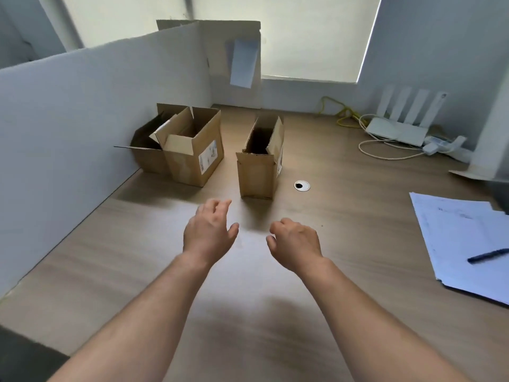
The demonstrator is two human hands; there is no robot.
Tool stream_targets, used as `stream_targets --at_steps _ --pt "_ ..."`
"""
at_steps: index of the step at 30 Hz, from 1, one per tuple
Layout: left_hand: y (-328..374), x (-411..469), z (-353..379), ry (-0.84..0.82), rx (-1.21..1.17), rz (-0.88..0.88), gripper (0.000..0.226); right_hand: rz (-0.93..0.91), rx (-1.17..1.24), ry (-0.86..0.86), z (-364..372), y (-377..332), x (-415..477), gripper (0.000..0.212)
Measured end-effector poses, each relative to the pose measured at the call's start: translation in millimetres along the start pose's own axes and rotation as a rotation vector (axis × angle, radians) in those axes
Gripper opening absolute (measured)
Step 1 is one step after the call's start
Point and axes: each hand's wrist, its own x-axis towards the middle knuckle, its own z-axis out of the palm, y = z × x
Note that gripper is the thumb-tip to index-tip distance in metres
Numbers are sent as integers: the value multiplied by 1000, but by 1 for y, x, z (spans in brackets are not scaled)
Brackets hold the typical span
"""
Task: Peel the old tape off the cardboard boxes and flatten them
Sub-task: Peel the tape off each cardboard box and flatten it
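We reach with our left hand (209, 230) and right hand (296, 241), both empty and loosely spread, toward the narrow box (260, 161) at centre frame on the desk (344, 216); next, likely grasp it and find its tape.

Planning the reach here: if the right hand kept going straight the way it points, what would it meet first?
Probably the narrow cardboard box ahead of the right hand; bare desk lies between, though depth is uncertain.
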Motion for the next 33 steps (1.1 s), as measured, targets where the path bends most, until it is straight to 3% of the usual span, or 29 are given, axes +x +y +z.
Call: stream_targets --at_steps 9,19,24,28,33 --pt "-22 127 0 -31 -28 250 67 192 -24 -25 12 -17 72 27" --pt "-23 202 25 -152 -73 377 56 344 -58 -40 28 -26 108 27" --pt "-24 207 38 -192 -154 355 32 402 -65 -58 30 -17 99 27" --pt "-16 192 37 -150 -186 344 29 443 -38 -49 22 -11 89 35" --pt "6 135 26 -115 -240 331 25 602 289 23 -3 -12 81 54"
